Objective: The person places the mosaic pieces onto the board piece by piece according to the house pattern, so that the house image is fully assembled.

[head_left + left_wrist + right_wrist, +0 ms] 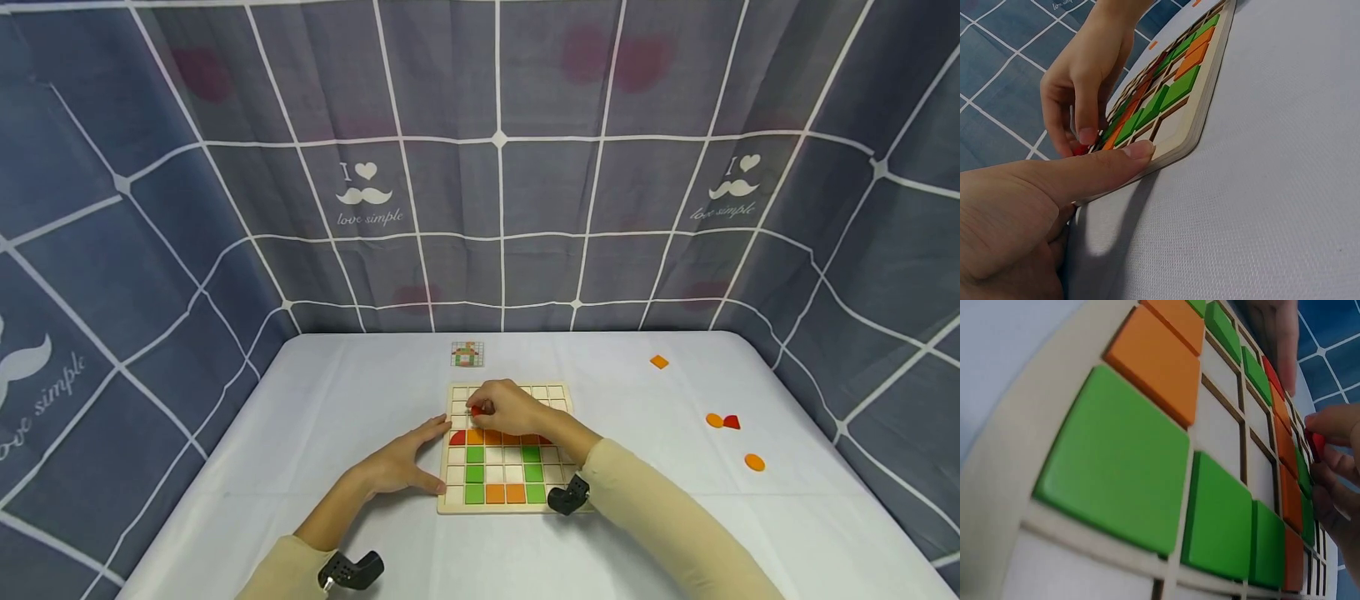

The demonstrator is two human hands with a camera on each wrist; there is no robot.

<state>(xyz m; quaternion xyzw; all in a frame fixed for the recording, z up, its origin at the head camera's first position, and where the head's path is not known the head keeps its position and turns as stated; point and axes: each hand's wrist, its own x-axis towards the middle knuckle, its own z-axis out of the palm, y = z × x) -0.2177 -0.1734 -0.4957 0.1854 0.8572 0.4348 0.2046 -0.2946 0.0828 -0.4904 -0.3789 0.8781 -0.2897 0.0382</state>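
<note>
A wooden grid board (453, 505) lies on the table, with green, orange and red pieces in some cells. My right hand (510, 407) is over its upper left part, pinching a small red piece (1317, 446) between thumb and fingers. The fingers partly hide that piece, so its full shape does not show. My left hand (397, 462) lies along the board's left edge with fingers spread. Its thumb (1113, 164) rests on the rim by the near corner. Orange tiles (1154, 362) and green tiles (1116, 462) fill cells in the near rows.
A small pattern card (467, 354) lies beyond the board. Loose on the right of the white tablecloth (337, 392) are an orange diamond (659, 362), two orange round pieces (754, 462) and a red piece (732, 422). A grey checked curtain (450, 275) encloses the table.
</note>
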